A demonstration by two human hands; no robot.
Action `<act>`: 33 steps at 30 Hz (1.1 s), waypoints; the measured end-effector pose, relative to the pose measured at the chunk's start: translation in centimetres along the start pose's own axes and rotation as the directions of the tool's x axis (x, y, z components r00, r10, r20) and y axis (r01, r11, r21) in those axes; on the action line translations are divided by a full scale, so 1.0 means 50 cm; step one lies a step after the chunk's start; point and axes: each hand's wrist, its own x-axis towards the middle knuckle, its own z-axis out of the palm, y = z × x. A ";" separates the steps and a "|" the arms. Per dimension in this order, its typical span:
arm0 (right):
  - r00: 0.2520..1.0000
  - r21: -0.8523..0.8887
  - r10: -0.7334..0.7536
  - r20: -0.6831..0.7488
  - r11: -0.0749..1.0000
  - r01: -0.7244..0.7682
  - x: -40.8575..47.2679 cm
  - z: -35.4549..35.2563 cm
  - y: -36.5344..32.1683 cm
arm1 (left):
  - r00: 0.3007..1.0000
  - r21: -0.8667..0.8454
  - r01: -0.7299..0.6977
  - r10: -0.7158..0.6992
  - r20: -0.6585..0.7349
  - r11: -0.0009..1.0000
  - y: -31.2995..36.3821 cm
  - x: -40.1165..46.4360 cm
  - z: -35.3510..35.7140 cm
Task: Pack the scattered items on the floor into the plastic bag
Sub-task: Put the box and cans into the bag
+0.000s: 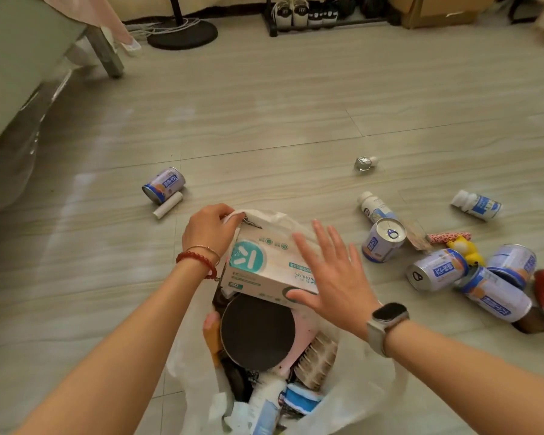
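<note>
White plastic bag (pixel 374 400) rim at frame centre pinched by left hand (pixel 209 229) to keep it open; right hand (pixel 328 276), fingers spread, presses box (pixel 269 266) in.

Warm, dim indoor light; soft sheen on floor (pixel 264 127); wide-angle bending at edges; slight overall softness.

Bag mouth (pixel 296 219) is crowded: the mask box (pixel 264 268) lies across its far half and a round black disc (pixel 258 331) fills the middle. Open floor (pixel 264 120) runs wide beyond. To the right, cans (pixel 437 270) and bottles (pixel 374 207) cluster tight, touching; on the left one can (pixel 164 184) and a white tube (pixel 167 205) lie together.
</note>
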 end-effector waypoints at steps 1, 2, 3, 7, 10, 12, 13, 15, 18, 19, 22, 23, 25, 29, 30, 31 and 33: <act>0.983 0.155 0.140 0.115 0.975 -0.157 -0.013 0.003 0.008 | 1.000 0.014 -0.008 0.008 -0.010 1.000 0.002 -0.006 0.007; 0.947 0.260 0.238 0.215 0.921 -0.290 -0.023 0.008 0.018 | 1.000 0.033 -0.016 0.017 -0.024 0.999 0.004 -0.012 0.012; 0.909 0.322 0.296 0.294 0.865 -0.385 -0.030 0.017 0.032 | 0.999 0.051 -0.024 0.026 -0.036 0.998 0.007 -0.018 0.015; 0.936 0.532 0.314 0.160 0.771 -0.350 -0.027 0.014 0.068 | 0.996 0.095 -0.044 0.051 -0.070 0.994 0.024 -0.026 0.019; 0.868 0.685 0.495 -0.047 0.649 -0.332 0.008 -0.050 0.078 | 0.992 0.035 -0.055 0.058 -0.116 0.998 0.040 -0.018 0.015; 0.826 0.716 0.541 -0.157 0.638 -0.281 0.032 -0.095 0.080 | 0.987 -0.040 -0.055 0.048 -0.153 0.998 0.059 -0.009 0.006; 0.801 0.728 0.563 -0.203 0.634 -0.261 0.040 -0.112 0.081 | 0.985 -0.074 -0.058 0.044 -0.170 0.996 0.070 -0.005 0.000; 0.739 0.775 0.618 -0.270 0.594 -0.214 0.047 -0.132 0.081 | 0.982 -0.112 -0.068 0.047 -0.182 0.991 0.082 -0.001 -0.008; 0.781 0.823 0.598 -0.183 0.527 -0.211 0.025 -0.127 0.077 | 0.996 -0.067 -0.036 0.031 -0.080 0.997 0.076 -0.024 -0.005; 0.820 0.831 0.562 -0.107 0.504 -0.237 0.010 -0.117 0.074 | 0.999 -0.045 -0.016 0.015 -0.031 0.999 0.067 -0.044 -0.003; 0.873 0.772 0.482 0.073 0.527 -0.355 -0.056 -0.069 0.070 | 0.999 0.148 0.018 -0.014 -0.029 0.989 0.028 -0.137 -0.004; 0.876 0.732 0.474 0.092 0.565 -0.382 -0.084 -0.059 0.064 | 0.998 0.186 0.033 -0.021 -0.067 0.982 0.012 -0.174 -0.005; 0.867 0.675 0.490 0.096 0.608 -0.418 -0.139 -0.052 0.046 | 0.994 0.176 0.071 -0.055 -0.094 0.982 -0.021 -0.244 -0.003; 0.862 0.484 0.491 0.127 0.728 -0.486 -0.220 -0.032 0.019 | 0.977 0.095 0.211 -0.213 0.019 0.973 -0.077 -0.319 0.032; 0.860 0.435 0.486 0.156 0.748 -0.502 -0.226 -0.029 0.015 | 0.971 0.074 0.234 -0.237 0.040 0.969 -0.082 -0.320 0.040; 0.858 0.393 0.478 0.188 0.764 -0.512 -0.228 -0.027 0.010 | 0.966 0.075 0.253 -0.257 0.040 0.964 -0.086 -0.317 0.048; 0.853 0.346 0.462 0.245 0.780 -0.522 -0.225 -0.021 -0.003 | 0.962 0.130 0.272 -0.274 -0.003 0.953 -0.090 -0.304 0.057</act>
